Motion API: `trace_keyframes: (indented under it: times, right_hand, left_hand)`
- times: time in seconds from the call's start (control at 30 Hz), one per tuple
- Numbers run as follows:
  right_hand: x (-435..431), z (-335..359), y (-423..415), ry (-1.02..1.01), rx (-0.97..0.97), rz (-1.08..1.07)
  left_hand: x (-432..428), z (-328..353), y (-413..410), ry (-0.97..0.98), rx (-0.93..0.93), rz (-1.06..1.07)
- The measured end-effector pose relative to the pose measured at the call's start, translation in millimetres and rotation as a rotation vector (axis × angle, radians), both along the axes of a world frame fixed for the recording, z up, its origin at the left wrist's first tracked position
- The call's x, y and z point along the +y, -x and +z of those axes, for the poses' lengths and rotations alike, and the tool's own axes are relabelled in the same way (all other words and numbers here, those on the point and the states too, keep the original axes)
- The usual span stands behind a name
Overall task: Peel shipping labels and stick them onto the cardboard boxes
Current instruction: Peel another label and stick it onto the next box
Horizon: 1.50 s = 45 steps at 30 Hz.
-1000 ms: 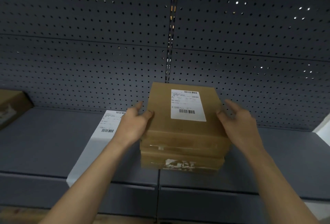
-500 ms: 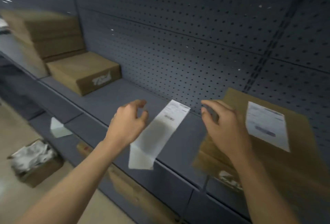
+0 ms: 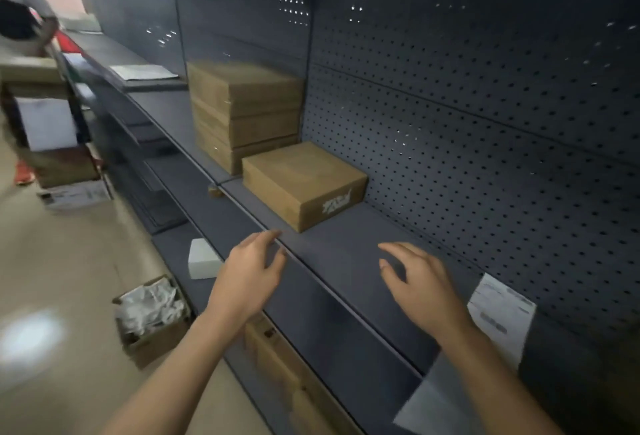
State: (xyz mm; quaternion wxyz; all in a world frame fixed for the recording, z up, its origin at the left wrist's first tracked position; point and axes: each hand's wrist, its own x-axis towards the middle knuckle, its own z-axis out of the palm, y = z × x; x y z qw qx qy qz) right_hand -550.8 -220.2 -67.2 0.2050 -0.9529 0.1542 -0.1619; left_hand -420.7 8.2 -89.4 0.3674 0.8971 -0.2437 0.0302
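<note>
The single camera sits on the person's head, close against the grey shelf (image 3: 346, 254), angled down and leftward along its run; left hand (image 3: 249, 275) and right hand (image 3: 422, 285) enter from below, edges seemingly motion-blurred.

Closed brown cardboard box (image 3: 304, 183), flat on the shelf (image 3: 346, 254) near its back edge, white print on one side. Stack of like boxes (image 3: 244, 112) just beyond. White printed label strip (image 3: 500, 316) laid across, tail hanging over the front edge.
</note>
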Motion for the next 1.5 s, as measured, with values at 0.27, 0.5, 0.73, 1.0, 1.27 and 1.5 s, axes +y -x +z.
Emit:
trace_keyframes:
  times: [0.27, 0.5, 0.73, 1.0, 1.27, 1.5]
  right_hand:
    - [30, -25, -93, -0.08, 0.077, 0.062]
    - [11, -37, -165, -0.129, 0.007, 0.017]
    - [-20, -20, -227, -0.059, -0.004, -0.047]
    - [-34, -19, -260, -0.085, 0.092, -0.196]
    - [-20, -38, -277, -0.332, 0.096, -0.497]
    - [27, -42, -285, -0.626, -0.044, -0.666]
  left_hand:
    - [38, -23, -77, 0.015, 0.042, 0.069]
    - [23, -28, -156, -0.049, 0.02, 0.066]
    - [-23, 0, -249, -0.142, -0.067, -0.021]
    - [-53, 4, -322, -0.21, -0.029, -0.088]
    - [-76, -9, -392, -0.171, 0.08, -0.278]
    - [-85, -23, -424, -0.067, 0.42, -0.497]
